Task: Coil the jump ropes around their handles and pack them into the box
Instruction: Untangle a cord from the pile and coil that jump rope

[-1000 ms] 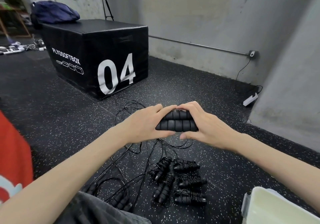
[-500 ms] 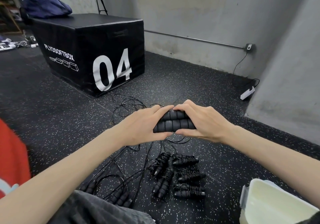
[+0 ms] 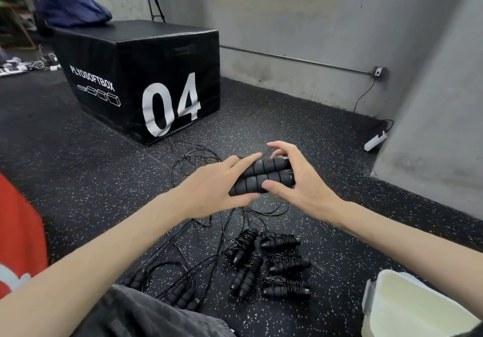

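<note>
Handles [image 3: 264, 178], two black foam grips laid side by side, are held above the floor [image 3: 78, 180] between both hands, on the near side of the plyo box [image 3: 141, 75] marked "04". Much of the pair is covered: the left hand [image 3: 217, 190] hides the left ends, the right hand [image 3: 300, 182] hides part of the right ends. Where the cord leaves the handles cannot be made out behind the fingers.

Left hand: fingers curled over the top of the pair, thumb underneath, gripping it. Right hand: thumb pressed on the front of the lower grip, fingers arched over the far end, tips apparently pinching something thin there; too small to tell whether it is the cord. Both forearms reach forward from the bottom corners of the view, converging on the handles.

Loose rope [image 3: 198, 161] lies in tangled loops on the floor between the plyo box and the hands, and trails back toward the person. Nearer the person than the held pair, five coiled jump ropes [image 3: 271, 263] lie grouped on the floor, cord wound round their handles. To their left, more uncoiled handles [image 3: 180, 297] are partly hidden by a grey trouser leg [image 3: 146, 315].

A pale plastic container [image 3: 407, 308] sits to the right of the coiled group, cut off by the frame edge; its inside is not visible. A red garment [image 3: 18, 232] is cut off at the left edge.
</note>
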